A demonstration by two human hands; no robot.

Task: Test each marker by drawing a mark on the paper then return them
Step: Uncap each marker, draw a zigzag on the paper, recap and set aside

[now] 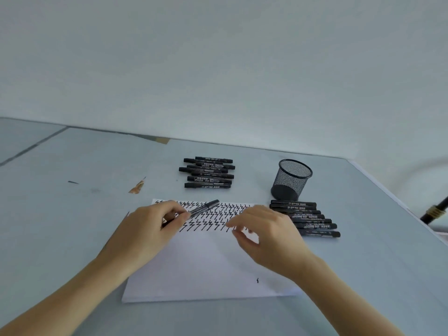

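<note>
A white sheet of paper (206,270) lies in front of me, its far part covered with rows of black zigzag marks (218,214). My left hand (150,229) grips a black marker (204,206) that slants up and to the right over the marks. My right hand (264,234) hovers over the paper's right side with loosely curled fingers and holds nothing. One group of several black markers (208,172) lies beyond the paper. Another group of several markers (308,218) lies to the right, beside my right hand.
A black mesh pen cup (291,180) stands upright behind the right group of markers. A torn brown scrap (137,187) and a small dark sliver (72,182) lie on the grey table (72,226) at the left. The table's right edge runs diagonally, with a dark pole (434,210) past it.
</note>
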